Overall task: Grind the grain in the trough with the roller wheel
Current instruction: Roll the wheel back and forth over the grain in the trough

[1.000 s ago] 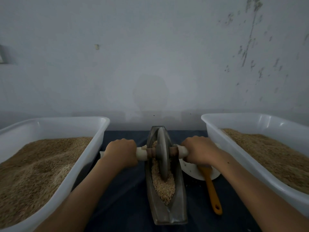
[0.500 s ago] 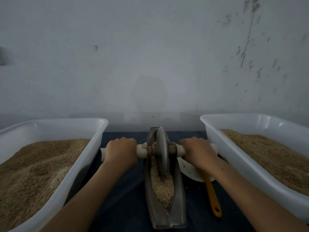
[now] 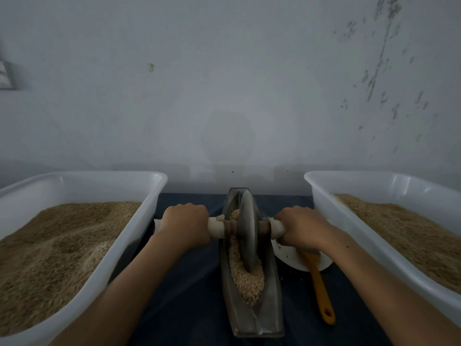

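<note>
A narrow boat-shaped metal trough (image 3: 270, 303) lies lengthwise in the middle of the dark cloth, holding pale grain (image 3: 247, 278). A grey roller wheel (image 3: 247, 233) stands upright in the trough on the grain, in its far half. A pale axle handle runs through the wheel. My left hand (image 3: 185, 224) grips the left end of the handle. My right hand (image 3: 300, 227) grips the right end.
Two large white tubs of brown grain flank the trough, one on the left (image 3: 119, 260) and one on the right (image 3: 349, 233). An orange-handled spatula (image 3: 320, 293) lies on a white dish (image 3: 289, 255) right of the trough. A grey wall stands close behind.
Both hands have kept their grip on the handle; the wheel has shifted slightly toward the far end of the trough.
</note>
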A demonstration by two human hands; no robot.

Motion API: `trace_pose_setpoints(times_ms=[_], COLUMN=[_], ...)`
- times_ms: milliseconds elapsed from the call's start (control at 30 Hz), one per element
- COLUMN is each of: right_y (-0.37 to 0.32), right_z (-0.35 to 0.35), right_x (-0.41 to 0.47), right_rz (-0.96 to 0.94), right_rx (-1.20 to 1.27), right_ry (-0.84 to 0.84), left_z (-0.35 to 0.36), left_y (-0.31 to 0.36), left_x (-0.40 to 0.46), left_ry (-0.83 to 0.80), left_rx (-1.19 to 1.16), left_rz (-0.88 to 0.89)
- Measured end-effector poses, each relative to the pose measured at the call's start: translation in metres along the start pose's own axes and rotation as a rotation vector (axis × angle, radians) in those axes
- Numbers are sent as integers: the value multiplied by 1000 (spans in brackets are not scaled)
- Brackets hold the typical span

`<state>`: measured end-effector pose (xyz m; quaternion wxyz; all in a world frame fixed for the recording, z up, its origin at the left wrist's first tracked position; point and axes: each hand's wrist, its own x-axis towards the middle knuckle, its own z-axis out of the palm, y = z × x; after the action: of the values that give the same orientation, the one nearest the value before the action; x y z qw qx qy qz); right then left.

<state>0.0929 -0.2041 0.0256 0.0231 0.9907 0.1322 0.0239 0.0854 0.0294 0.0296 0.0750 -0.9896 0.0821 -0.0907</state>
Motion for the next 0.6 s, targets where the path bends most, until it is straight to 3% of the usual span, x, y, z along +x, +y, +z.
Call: trace_pose_setpoints(times_ms=[133, 200, 333, 500, 600], right_y=[-2, -3, -2, 0, 1], right_z=[10, 11, 7, -9, -10], right_x=[3, 4, 2, -3, -4], right_rz=[1, 2, -8, -14, -26], right_rx=[-19, -18, -40, 39, 62], right_ry=[245, 280, 190, -118, -146], left_z=[5, 6, 4, -3, -4], left_y=[2, 2, 1, 0, -1], left_x=[-1, 0, -2, -3, -3], left_ry=[90, 102, 55, -63, -76], left_rx=[1, -12, -14, -7, -5], left_rz=[-43, -47, -13, 40, 49])
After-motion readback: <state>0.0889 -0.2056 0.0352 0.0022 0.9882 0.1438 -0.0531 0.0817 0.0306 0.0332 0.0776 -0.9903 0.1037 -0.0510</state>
